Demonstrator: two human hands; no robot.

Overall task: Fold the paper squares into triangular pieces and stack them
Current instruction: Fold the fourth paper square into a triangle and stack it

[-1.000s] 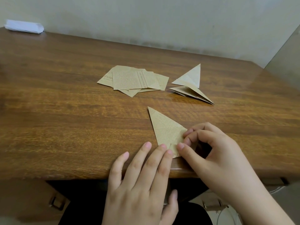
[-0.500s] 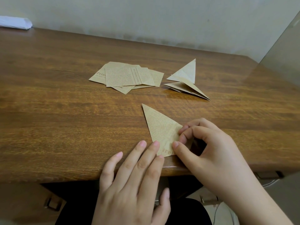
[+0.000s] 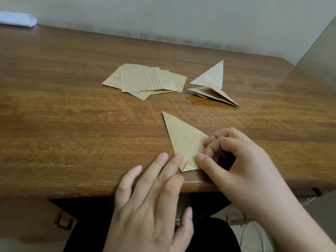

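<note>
A tan printed paper folded into a triangle (image 3: 183, 139) lies flat near the table's front edge, its tip pointing away from me. My left hand (image 3: 154, 202) lies flat with straight fingers, the fingertips touching the triangle's lower left edge. My right hand (image 3: 236, 166) has its thumb pressed on the triangle's near corner and its curled fingers on the right corner. Behind, a loose pile of flat paper squares (image 3: 145, 80) lies on the table. To its right is a small heap of folded triangles (image 3: 212, 84).
The wooden table (image 3: 72, 133) runs back to a pale wall. A white wrapped bundle (image 3: 17, 19) sits at the far left corner. Metal drawer handles (image 3: 62, 221) show below the table's front edge, beside my dark-clothed lap.
My left hand's fingers have slid slightly left, off the triangle's middle to its edge. The right hand stays on the right corner. The view has shifted a little.
</note>
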